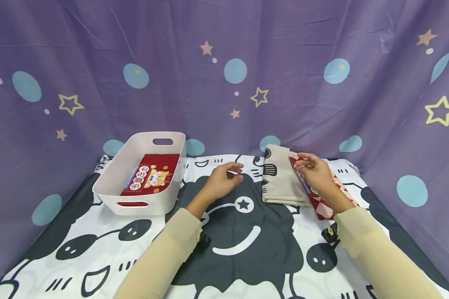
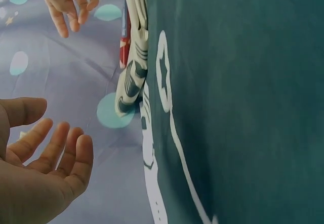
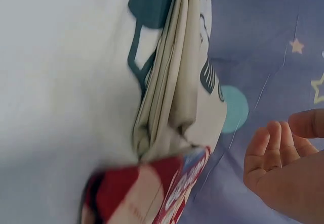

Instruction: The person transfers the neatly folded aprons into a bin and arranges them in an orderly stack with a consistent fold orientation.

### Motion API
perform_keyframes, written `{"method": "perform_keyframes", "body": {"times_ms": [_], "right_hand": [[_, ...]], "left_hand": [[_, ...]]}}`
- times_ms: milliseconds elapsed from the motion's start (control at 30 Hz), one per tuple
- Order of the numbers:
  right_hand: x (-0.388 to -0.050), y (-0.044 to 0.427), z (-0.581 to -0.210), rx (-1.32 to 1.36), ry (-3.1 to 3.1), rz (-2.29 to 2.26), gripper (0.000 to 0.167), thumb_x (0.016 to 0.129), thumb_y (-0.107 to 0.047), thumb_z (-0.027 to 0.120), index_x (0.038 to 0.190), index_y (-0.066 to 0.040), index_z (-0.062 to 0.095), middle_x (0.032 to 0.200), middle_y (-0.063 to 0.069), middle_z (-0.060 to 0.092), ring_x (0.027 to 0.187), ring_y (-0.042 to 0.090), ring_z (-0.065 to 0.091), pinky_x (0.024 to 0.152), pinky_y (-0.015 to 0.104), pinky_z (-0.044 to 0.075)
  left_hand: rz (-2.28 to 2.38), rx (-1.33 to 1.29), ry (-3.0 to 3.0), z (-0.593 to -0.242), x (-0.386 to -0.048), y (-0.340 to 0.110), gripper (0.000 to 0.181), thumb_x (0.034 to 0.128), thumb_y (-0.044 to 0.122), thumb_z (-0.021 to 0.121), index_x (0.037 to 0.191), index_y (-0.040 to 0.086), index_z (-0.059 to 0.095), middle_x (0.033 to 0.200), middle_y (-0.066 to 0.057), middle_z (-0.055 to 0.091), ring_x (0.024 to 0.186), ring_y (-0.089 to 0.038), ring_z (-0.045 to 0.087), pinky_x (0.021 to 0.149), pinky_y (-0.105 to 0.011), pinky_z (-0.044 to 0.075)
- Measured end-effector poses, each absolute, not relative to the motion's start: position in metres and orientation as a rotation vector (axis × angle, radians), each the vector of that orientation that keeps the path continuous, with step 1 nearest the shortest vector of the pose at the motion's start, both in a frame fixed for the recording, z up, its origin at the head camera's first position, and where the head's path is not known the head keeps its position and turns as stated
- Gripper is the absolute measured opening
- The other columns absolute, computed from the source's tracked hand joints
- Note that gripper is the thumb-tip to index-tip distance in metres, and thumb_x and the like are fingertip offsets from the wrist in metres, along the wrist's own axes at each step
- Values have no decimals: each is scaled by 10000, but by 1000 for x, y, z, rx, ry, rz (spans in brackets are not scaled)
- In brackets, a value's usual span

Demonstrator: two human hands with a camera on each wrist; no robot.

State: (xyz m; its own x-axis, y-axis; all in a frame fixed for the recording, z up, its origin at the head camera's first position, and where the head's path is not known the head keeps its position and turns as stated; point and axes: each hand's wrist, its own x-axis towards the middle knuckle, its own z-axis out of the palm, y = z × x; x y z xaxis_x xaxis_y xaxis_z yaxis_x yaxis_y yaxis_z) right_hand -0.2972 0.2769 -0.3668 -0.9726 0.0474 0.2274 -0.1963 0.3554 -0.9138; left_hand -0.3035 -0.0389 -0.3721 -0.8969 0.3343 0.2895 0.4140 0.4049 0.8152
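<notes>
My left hand (image 1: 225, 181) hovers over the middle of the bed-like surface, fingers loosely bent, holding nothing; the left wrist view also shows this left hand (image 2: 48, 158) with spread fingers. My right hand (image 1: 318, 174) is above a red packet (image 1: 323, 209) with pale checks and a blue strip. In the right wrist view, a gap separates the right hand (image 3: 288, 158) from the packet (image 3: 136, 193). Beside the packet, partly under its edge or against it, lies a folded cream cloth (image 1: 282, 178) with dark printed figures.
A white plastic basket (image 1: 106, 182) with cut-out handles stands at the left. Inside it lies a red packet (image 1: 153, 176) with a cartoon animal. A black-and-white cartoon cloth (image 1: 243, 232) covers the surface. Behind hangs a purple curtain (image 1: 284, 45).
</notes>
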Motion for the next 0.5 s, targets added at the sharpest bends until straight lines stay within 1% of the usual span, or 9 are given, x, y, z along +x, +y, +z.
{"method": "perform_keyframes", "body": {"times_ms": [100, 167, 233, 367, 500], "right_hand": [[-295, 288, -367, 113, -2408, 1667, 494, 983, 54, 545, 1470, 46, 470, 1101, 95, 646, 868, -5, 633, 685, 194, 544], [-294, 295, -367, 89, -2418, 1657, 497, 990, 39, 554, 1478, 44, 463, 1090, 60, 641, 881, 2, 628, 714, 201, 552], [-293, 301, -367, 68, -2429, 1635, 484, 997, 29, 548, 1474, 46, 467, 1122, 116, 634, 892, 15, 626, 750, 207, 556], [-291, 312, -369, 21, -2451, 1591, 471, 1001, 17, 541, 1465, 53, 472, 1136, 148, 628, 902, 10, 625, 778, 221, 569], [-290, 323, -372, -12, -2474, 1565, 477, 1003, 6, 529, 1472, 56, 457, 1147, 153, 619, 881, -1, 618, 751, 237, 577]], "left_hand": [[-1549, -689, -2578, -373, -304, -31, 371, 950, 95, 710, 1320, 95, 673, 1196, -121, 708, 1023, -269, 695, 862, -381, 564], [-1567, -704, -2578, -374, -304, -26, 371, 952, 91, 703, 1321, 90, 669, 1196, -129, 707, 1025, -272, 692, 869, -382, 563], [-1571, -717, -2585, -375, -304, -21, 366, 954, 89, 695, 1319, 87, 669, 1199, -129, 707, 1018, -263, 691, 865, -381, 561], [-1571, -736, -2596, -377, -304, -9, 356, 958, 97, 692, 1313, 93, 671, 1188, -92, 716, 990, -224, 695, 836, -341, 561], [-1590, -773, -2588, -378, -303, 5, 356, 958, 76, 687, 1313, 64, 665, 1197, -150, 712, 981, -240, 706, 816, -314, 565]]}}
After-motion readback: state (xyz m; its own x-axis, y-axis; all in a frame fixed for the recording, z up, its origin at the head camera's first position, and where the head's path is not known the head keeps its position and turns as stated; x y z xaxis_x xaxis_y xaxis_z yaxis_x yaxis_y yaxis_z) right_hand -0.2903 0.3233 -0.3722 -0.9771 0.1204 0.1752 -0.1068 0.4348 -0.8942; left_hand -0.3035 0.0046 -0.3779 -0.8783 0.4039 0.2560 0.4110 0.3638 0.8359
